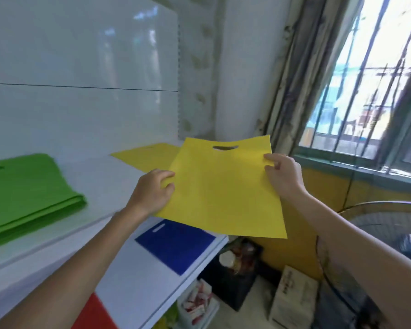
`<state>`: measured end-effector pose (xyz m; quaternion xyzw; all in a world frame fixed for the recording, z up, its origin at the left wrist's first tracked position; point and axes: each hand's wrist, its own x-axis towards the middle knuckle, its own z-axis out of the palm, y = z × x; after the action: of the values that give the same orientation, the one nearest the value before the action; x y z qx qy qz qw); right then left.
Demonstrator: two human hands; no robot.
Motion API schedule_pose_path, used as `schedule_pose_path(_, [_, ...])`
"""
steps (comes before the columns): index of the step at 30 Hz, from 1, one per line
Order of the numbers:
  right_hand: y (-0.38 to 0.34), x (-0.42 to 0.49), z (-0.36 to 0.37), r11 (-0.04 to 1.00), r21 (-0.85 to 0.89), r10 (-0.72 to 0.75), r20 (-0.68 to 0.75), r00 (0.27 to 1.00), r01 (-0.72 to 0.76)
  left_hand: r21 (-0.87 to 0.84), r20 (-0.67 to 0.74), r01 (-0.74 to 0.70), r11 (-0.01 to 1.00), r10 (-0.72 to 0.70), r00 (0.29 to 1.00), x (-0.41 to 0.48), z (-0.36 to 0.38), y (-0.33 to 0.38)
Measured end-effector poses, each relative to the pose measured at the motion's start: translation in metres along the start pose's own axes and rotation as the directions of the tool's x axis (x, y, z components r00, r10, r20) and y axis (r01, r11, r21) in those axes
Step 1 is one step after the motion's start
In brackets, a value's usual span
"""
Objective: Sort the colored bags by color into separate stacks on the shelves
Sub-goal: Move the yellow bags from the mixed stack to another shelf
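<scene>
- The left hand (152,191) grips the left edge of a flat yellow bag (223,193), with its fingers curled at that edge.
- The right hand (284,175) pinches the same bag's right edge near the far corner, at about 2 o'clock from the bag's middle. Its fingertips lie on the top face.
- The yellow bag is held in the air, nearly level, with its cut-out handle slot at 12 o'clock, away from the person. It hangs off the right end of the upper shelf (100,186), and its near edge is above the lower shelf (140,283).
- A second yellow bag (147,156) lies flat on the upper shelf at 10 o'clock from the held one, partly hidden behind it.
- A stack of green bags (26,193) sits on the same shelf at 9 o'clock, well apart from both yellow ones.
- A blue bag (176,246) lies flat on the lower shelf at 7 o'clock, its far edge under the held bag.
- Lower still at 7 o'clock, a red sheet (94,313) shows at the frame's bottom edge, too little of it to tell more.
- On the floor at 5 to 6 o'clock stand a black crate (237,283) of packaged goods, a cardboard box (292,295) and a container of red-and-white packets (197,303).
- A fan guard (380,224) is at 4 o'clock, beside the right forearm.
- A barred window (365,91) is at 2 o'clock, and a patterned curtain (292,79) at 1 o'clock.
</scene>
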<state>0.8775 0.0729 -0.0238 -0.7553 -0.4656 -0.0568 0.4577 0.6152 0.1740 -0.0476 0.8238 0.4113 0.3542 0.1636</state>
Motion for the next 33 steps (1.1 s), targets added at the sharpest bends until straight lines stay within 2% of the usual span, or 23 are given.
schedule_pose_path(5, [0.049, 0.034, 0.009, 0.997, 0.025, 0.071, -0.012, 0.997, -0.071, -0.033, 0.068, 0.003, 0.999, -0.001, 0.998, 0.046, 0.053, 0.007])
schedule_pose_path(8, [0.062, 0.064, 0.031, 0.995, 0.047, 0.085, 0.008, 0.996, -0.085, -0.024, 0.06, 0.006, 1.0, -0.004, 0.998, 0.079, 0.067, -0.002])
schedule_pose_path(12, [0.06, 0.124, 0.071, 0.994, 0.094, 0.058, 0.003, 0.998, -0.058, -0.013, -0.011, 0.016, 1.0, -0.017, 1.0, 0.129, 0.068, -0.023])
schedule_pose_path(15, [0.042, 0.173, 0.104, 0.992, 0.122, 0.02, 0.063, 0.998, -0.027, 0.035, -0.064, 0.064, 0.997, -0.062, 0.996, 0.163, 0.057, -0.042])
schedule_pose_path(19, [0.016, 0.222, 0.151, 0.984, 0.154, -0.108, 0.127, 0.986, 0.088, 0.1, -0.17, 0.156, 0.983, -0.137, 0.976, 0.192, 0.045, -0.067])
schedule_pose_path(23, [-0.003, 0.247, 0.2, 0.956, 0.15, -0.286, 0.286, 0.915, 0.252, 0.14, -0.231, 0.267, 0.953, -0.231, 0.945, 0.192, 0.034, -0.084])
schedule_pose_path(28, [-0.032, 0.27, 0.253, 0.873, 0.217, -0.487, 0.446, 0.751, 0.437, 0.164, -0.337, 0.414, 0.895, -0.344, 0.877, 0.182, 0.013, -0.092])
schedule_pose_path(31, [-0.04, 0.279, 0.276, 0.844, 0.29, -0.535, 0.504, 0.678, 0.451, 0.163, -0.393, 0.482, 0.861, -0.391, 0.832, 0.168, 0.016, -0.089])
schedule_pose_path(33, [-0.036, 0.28, 0.287, 0.85, 0.3, -0.524, 0.567, 0.635, 0.433, 0.195, -0.366, 0.53, 0.825, -0.44, 0.82, 0.16, 0.025, -0.088])
